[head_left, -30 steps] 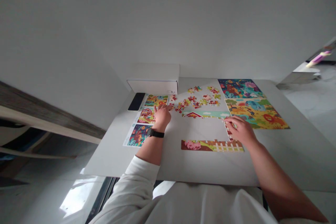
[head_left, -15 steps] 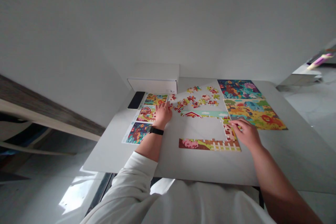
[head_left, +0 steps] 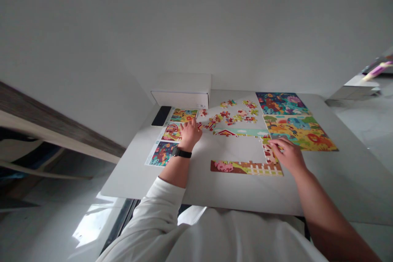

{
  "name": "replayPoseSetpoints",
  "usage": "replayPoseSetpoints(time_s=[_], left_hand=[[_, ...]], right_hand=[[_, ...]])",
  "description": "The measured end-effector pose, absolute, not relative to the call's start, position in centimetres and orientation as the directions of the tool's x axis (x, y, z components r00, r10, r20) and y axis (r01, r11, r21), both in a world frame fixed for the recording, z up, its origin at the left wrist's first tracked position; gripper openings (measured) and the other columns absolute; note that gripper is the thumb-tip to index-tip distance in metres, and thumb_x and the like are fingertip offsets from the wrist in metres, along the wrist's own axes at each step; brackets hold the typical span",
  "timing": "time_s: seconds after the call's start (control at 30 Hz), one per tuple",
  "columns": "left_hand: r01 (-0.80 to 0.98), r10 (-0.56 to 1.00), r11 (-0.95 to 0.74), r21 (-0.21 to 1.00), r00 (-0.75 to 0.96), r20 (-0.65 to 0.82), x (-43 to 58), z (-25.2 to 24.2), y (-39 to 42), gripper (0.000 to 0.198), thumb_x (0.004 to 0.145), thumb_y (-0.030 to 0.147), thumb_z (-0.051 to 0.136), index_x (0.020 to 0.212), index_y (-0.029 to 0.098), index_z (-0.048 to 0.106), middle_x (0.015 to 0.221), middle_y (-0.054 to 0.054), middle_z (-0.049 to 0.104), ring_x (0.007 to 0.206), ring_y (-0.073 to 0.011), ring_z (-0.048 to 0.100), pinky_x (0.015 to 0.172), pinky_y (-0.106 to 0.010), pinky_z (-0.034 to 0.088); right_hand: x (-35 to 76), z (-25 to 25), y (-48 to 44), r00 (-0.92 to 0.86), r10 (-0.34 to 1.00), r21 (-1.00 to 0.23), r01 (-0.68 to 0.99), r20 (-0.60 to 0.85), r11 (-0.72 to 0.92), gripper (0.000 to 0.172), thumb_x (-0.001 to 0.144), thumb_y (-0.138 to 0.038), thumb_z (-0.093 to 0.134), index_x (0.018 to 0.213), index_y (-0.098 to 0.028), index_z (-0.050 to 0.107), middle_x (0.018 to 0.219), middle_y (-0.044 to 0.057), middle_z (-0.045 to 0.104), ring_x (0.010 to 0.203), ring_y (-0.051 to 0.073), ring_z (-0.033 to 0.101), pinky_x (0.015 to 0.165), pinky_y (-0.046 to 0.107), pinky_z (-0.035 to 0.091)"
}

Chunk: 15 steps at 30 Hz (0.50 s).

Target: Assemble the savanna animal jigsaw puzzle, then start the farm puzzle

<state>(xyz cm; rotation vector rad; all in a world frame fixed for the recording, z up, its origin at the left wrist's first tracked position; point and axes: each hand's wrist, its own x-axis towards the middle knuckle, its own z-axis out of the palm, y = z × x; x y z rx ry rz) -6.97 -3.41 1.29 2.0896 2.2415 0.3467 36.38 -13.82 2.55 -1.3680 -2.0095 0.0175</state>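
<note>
My left hand [head_left: 190,132] lies palm down, fingers apart, over the right edge of a printed picture sheet [head_left: 162,152], close to several loose jigsaw pieces [head_left: 216,119]. Whether a piece is under its fingertips is hidden. My right hand [head_left: 287,153] rests at the right side of a partly joined jigsaw border [head_left: 245,168], its fingers loosely bent and the fingertips touching or just above the edge; no piece shows in them. The border has top, right and bottom strips, with bare table inside. More loose pieces [head_left: 245,114] lie scattered beyond the top strip.
A white box [head_left: 181,97] stands at the back against the wall. A black phone [head_left: 161,116] lies left of the picture sheet. Two finished picture panels, a dark one [head_left: 282,103] and a yellow one [head_left: 302,133], lie at the right. The white table [head_left: 132,176] has rounded corners.
The view has shifted slightly. My left fingers seem a little more bent and raised than before. My right hand stays at the border's right side, and the pieces look unmoved.
</note>
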Motion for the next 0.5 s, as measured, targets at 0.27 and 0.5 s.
replayPoseSetpoints(time_s=[0.27,0.5], left_hand=[[0.799,0.972,-0.134,0.586,-0.009,0.235,-7.2,2.1,-2.7,0.051,0.088,0.003,0.063,0.137,0.019,0.063,0.125,-0.014,0.068,0.108,-0.0260,0.070,0.099,-0.040,0.058],[0.393,0.957,-0.288,0.873,0.157,0.245,-4.9,3.2,-4.2,0.055,0.086,0.008,0.073,0.137,0.024,0.060,0.105,-0.001,0.071,0.075,-0.0107,0.070,0.070,-0.022,0.057]], right_hand=[[34.7,2.6,-14.0,-0.209,0.816,-0.376,0.808,0.539,0.455,0.019,0.104,-0.028,0.059,0.101,-0.026,0.079,0.098,0.006,0.080,0.090,0.026,0.076,0.082,0.039,0.059],[30.5,5.1,-11.2,-0.283,0.811,-0.430,0.733,0.512,0.527,0.022,0.105,-0.029,0.058,0.105,-0.026,0.079,0.101,0.006,0.080,0.094,0.024,0.076,0.087,0.039,0.060]])
